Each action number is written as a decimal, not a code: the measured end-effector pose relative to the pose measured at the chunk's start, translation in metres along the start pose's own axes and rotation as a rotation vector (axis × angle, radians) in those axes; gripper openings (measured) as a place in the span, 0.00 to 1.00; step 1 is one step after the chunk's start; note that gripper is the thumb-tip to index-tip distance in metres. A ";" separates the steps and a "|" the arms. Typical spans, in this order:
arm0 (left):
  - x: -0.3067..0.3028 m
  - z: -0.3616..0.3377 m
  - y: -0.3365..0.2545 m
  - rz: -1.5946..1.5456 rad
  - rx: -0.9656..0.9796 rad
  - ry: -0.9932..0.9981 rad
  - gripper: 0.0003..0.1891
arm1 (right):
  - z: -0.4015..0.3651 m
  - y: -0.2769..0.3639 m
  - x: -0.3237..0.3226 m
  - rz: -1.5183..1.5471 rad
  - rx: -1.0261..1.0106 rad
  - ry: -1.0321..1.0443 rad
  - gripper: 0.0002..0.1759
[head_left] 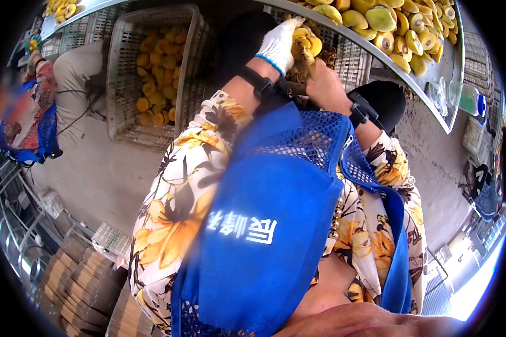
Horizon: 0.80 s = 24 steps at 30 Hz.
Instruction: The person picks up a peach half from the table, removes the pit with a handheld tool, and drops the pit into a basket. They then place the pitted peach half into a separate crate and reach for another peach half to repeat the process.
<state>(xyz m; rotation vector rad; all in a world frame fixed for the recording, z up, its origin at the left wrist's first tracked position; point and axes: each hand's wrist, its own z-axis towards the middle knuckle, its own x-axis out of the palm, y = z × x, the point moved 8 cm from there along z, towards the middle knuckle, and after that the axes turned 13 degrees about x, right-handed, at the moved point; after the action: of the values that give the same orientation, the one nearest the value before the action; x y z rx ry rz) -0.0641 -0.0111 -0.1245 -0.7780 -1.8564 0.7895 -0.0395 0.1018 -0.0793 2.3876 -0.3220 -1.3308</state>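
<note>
The left hand (281, 45), in a white knitted glove with a blue cuff edge, is pinching yellow peach pieces (306, 44) between its fingers. The right hand (325, 85), which is bare, is coming close to the lower side of these pieces; its fingers are bending, but I cannot tell if they are pressing together or what they are pinching. Both wrists are wearing black bands. Just behind the hands, a plastic crate (358, 60) is holding small brown scraps. Beyond it, at the upper right, many halved peaches (411, 42) are lying in a heap on the metal surface (433, 106), some of them showing their hollow centre. Near the corner of this surface, a clear container with a blue part (466, 99) is standing out. Left of the hands, a larger crate (113, 90) is holding more yellow peach halves (160, 73). At the far left, another person (36, 104) is sitting.
</note>
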 end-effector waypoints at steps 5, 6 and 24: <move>0.005 -0.009 -0.010 -0.360 0.047 -0.076 0.13 | 0.022 -0.001 0.003 0.097 -0.187 0.061 0.13; -0.003 -0.014 -0.032 -0.111 0.273 -0.081 0.13 | 0.024 -0.003 0.007 0.149 -0.101 0.102 0.15; -0.014 0.003 -0.015 0.128 0.332 -0.130 0.18 | -0.012 0.004 0.027 0.581 0.418 0.484 0.06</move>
<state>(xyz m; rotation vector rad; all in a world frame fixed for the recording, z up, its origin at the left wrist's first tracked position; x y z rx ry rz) -0.0644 -0.0315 -0.1209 -0.6484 -1.7377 1.2191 -0.0154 0.0903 -0.0925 2.5401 -1.1251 -0.4372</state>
